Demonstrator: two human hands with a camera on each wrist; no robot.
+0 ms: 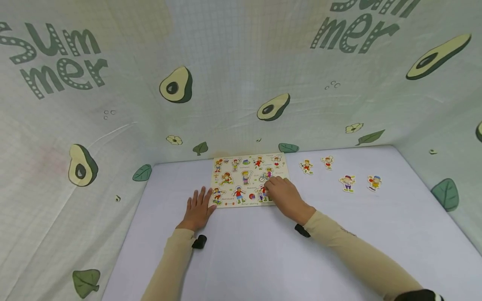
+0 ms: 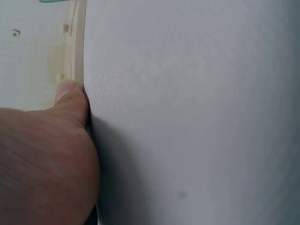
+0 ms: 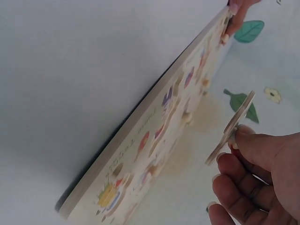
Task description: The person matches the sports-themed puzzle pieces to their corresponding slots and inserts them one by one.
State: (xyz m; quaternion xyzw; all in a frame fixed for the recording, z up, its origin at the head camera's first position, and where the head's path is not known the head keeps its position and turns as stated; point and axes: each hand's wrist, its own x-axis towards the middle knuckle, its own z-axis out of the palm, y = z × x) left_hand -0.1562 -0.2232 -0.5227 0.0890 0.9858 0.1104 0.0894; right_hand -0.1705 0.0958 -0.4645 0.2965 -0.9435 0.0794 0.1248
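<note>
A wooden puzzle board printed with children playing sports lies near the back of the white table. My left hand rests at its lower left corner, fingers spread, partly on the table. In the left wrist view, the thumb presses against the board's edge. My right hand pinches a thin wooden puzzle piece between thumb and fingers, by a small knob. In the right wrist view this piece is tilted on edge, apart from the board. From the head view, the right hand covers the board's lower right part.
To the right of the board lie several loose figure pieces: a ball player, one near the back, one with a purple cap and one farthest right. A patterned cloth hangs behind the table.
</note>
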